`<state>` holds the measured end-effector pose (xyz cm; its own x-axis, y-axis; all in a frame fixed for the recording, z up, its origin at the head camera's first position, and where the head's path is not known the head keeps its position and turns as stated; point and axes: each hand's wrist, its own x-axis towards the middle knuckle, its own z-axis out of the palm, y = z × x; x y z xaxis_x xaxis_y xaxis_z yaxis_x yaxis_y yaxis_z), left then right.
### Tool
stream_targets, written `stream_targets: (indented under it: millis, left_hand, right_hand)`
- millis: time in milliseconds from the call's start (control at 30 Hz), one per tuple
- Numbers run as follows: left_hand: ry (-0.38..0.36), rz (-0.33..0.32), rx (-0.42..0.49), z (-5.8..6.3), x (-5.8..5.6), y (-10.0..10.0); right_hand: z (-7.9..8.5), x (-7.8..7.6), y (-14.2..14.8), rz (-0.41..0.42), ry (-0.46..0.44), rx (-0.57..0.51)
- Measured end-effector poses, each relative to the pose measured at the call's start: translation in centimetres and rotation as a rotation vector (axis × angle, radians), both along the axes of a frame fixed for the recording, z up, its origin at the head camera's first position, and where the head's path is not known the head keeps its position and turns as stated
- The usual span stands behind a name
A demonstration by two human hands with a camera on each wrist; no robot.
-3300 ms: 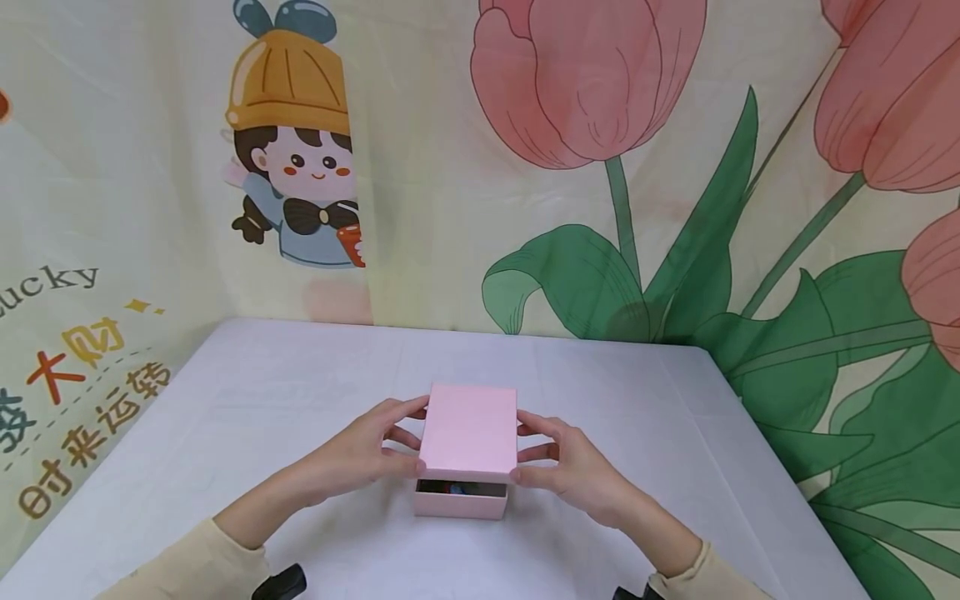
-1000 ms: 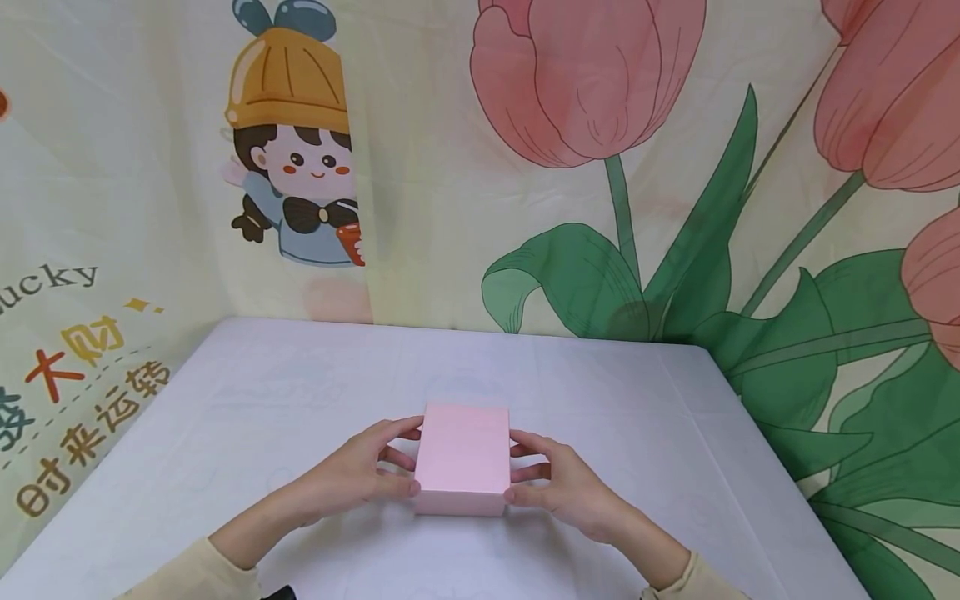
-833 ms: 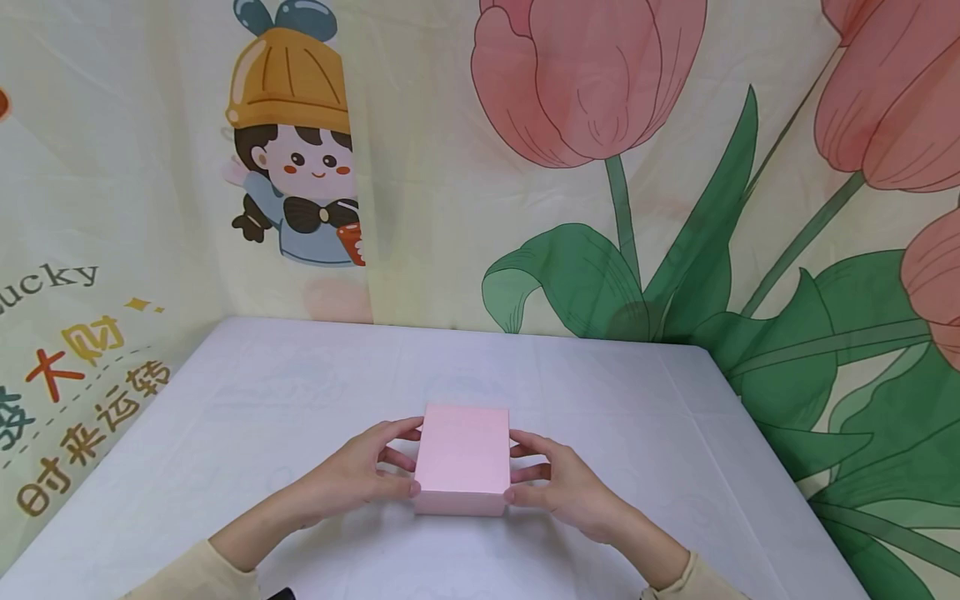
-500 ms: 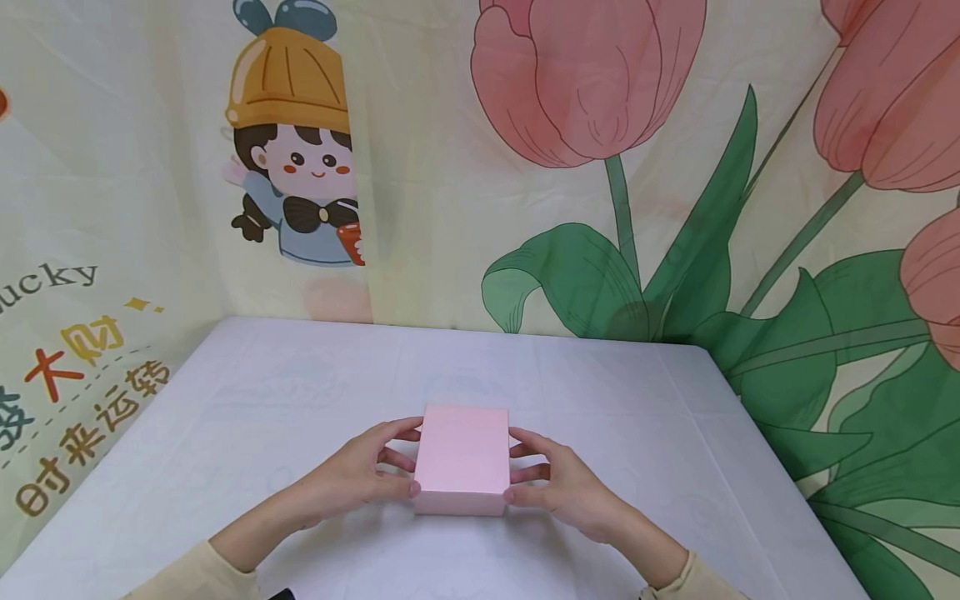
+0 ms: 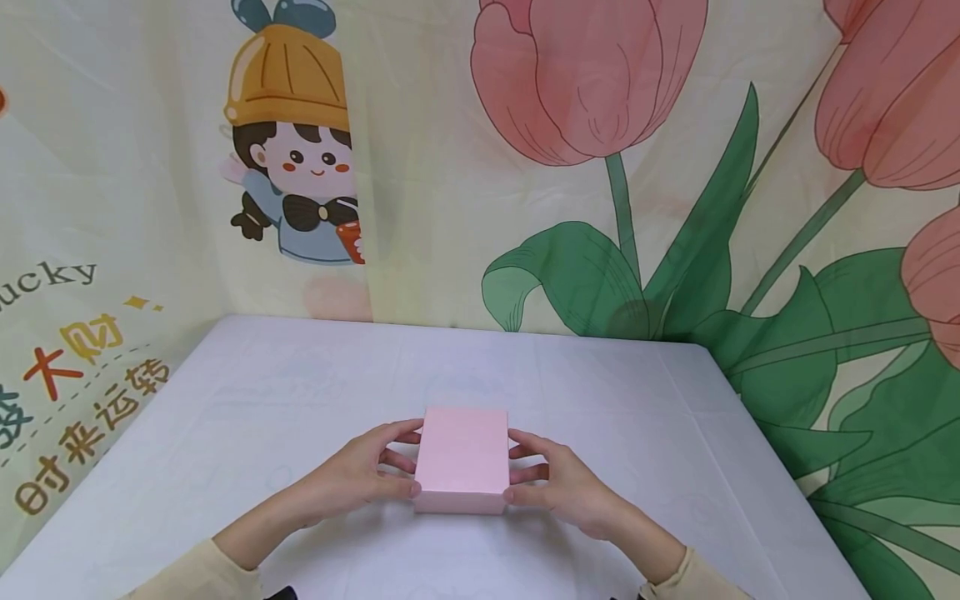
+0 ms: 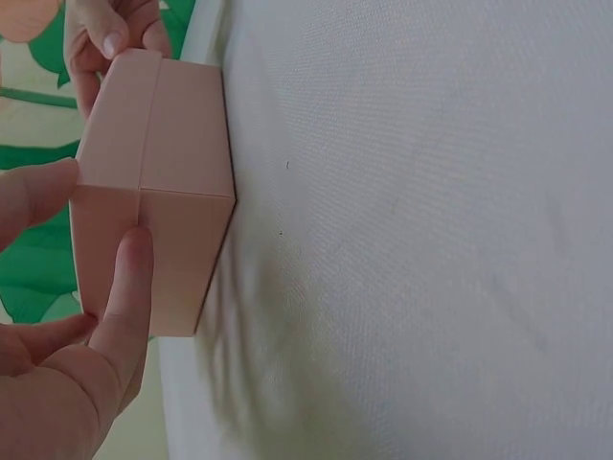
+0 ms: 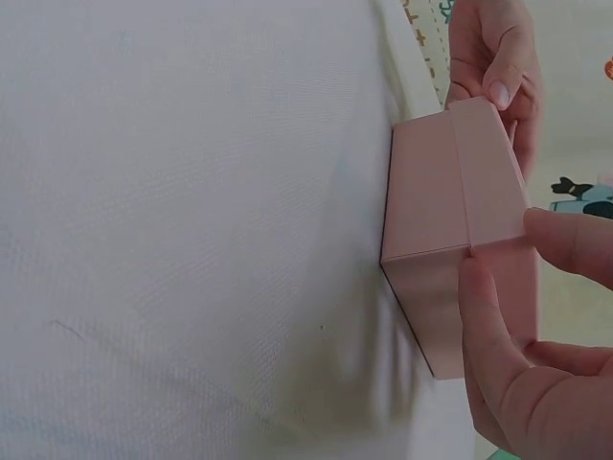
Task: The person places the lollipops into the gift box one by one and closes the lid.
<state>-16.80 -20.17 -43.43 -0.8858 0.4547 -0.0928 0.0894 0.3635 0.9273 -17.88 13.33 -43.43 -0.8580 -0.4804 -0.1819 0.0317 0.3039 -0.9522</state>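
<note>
A pink box lid [image 5: 462,450] covers a pink box base [image 6: 196,125] on the white-covered table. The seam between lid and base runs along the side in both wrist views, and the box's inside is hidden. My left hand [image 5: 360,471] holds the lid at its left side, the thumb at the near corner and fingers farther back. Mirroring it, my right hand [image 5: 573,487] holds the lid's right side with the thumb at the near right corner. In the right wrist view the thumb tip sits right at the seam.
White cloth covers the table [image 5: 300,383] all around the box. Behind it hangs a printed backdrop [image 5: 427,167] with tulips and a cartoon figure. Beige sleeves [image 5: 198,575] show at the front.
Earlier both hands held the lid raised and set back, with the base's dark inside showing. They have lowered it toward me onto the base. Over the last second the hands hardly move.
</note>
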Motion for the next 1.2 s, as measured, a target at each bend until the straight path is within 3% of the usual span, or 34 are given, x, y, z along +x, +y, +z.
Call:
stream_targets:
  millis: [967,1100,1200]
  left_hand:
    - [0.011,-0.010,0.000,-0.4,0.0,0.4]
    - [0.024,0.001,-0.034,-0.7,0.3,-0.1]
    - [0.073,0.012,-0.088,-0.8,0.6,-0.8]
  right_hand:
    - [-0.4,-0.7,0.9,0.055,-0.016,-0.005]
    - [-0.3,-0.6,1.5,0.055,-0.004,0.026]
    - [0.0,-0.6,2.3,0.028,0.038,0.085]
